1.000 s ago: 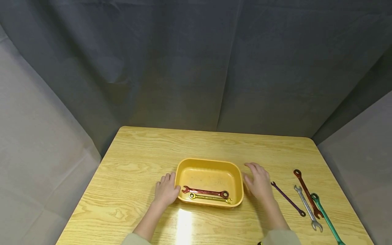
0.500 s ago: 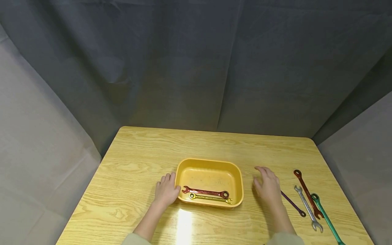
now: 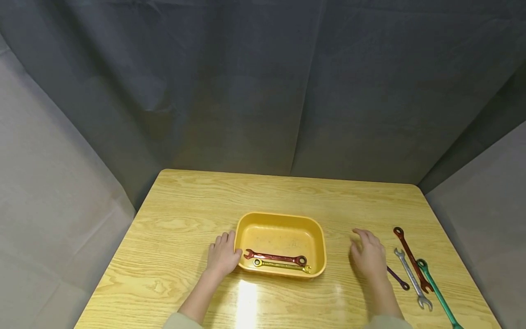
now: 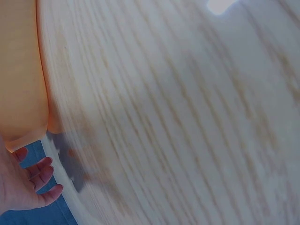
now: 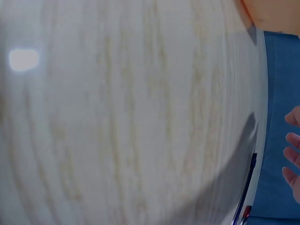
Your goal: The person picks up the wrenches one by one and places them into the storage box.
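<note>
A yellow plastic bin [image 3: 283,219] stands mid-table, with a red wrench [image 3: 275,258] and a gold wrench [image 3: 283,266] lying along its near side. My left hand [image 3: 223,255] rests at the bin's left edge, its thumb over the rim. In the left wrist view, relaxed, spread fingers [image 4: 42,178] show outside the bin wall. Right of the bin, my right hand [image 3: 369,255] is over the table, fingers loosely bent and holding nothing. It hides the upper part of a purple wrench [image 3: 397,278], whose lower end shows beside the wrist.
Farther right lie a silver wrench [image 3: 412,276], a dark red-orange wrench [image 3: 412,259] and a green wrench [image 3: 439,292], close together and slanting. The wood-grain table [image 3: 197,196] backs onto a dark grey curtain [image 3: 230,91], with light grey cloth [image 3: 49,183] at the sides.
My right hand has moved right, away from the bin, and now covers more of the purple wrench. My left hand, the bin and the wrenches stay in place.
</note>
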### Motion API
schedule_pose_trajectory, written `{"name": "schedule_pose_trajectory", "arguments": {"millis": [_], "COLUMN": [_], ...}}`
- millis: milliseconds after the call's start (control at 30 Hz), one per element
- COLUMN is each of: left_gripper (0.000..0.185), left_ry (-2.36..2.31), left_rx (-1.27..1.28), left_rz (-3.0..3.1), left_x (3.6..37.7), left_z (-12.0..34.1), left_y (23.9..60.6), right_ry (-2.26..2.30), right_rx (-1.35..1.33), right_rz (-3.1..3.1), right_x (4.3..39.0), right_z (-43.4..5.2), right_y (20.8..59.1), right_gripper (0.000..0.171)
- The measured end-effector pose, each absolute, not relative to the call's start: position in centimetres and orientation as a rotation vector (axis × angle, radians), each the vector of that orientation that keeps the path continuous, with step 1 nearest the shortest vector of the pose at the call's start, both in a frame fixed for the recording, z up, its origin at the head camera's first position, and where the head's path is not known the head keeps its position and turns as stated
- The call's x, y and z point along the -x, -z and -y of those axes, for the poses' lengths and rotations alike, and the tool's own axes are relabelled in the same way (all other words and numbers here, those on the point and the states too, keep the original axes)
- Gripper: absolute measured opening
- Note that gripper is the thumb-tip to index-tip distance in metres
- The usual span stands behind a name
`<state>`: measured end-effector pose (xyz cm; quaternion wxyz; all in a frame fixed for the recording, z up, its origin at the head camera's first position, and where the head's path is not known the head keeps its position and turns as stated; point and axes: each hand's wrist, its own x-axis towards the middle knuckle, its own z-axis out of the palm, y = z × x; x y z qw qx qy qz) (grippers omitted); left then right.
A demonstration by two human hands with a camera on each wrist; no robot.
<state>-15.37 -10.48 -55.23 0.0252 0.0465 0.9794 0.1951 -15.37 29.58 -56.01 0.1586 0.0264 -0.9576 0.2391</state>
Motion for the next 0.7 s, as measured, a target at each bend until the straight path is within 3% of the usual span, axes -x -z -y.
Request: {"name": "schedule_pose_trajectory", "arguments": {"millis": [700], "left_gripper": [0.052], "left_ry": [-0.619], "left_rx": [-0.141], "left_rz": [-3.024], "left_x": [15.4], "left_z": [10.6], "left_y": [55.5], "right_ry": [-0.636], "right_rx": [0.113], "right_rz": [2.802], "right_x": [14.1], "right_z": [-32.0], "right_y": [57.4], "right_gripper": [0.038]}}
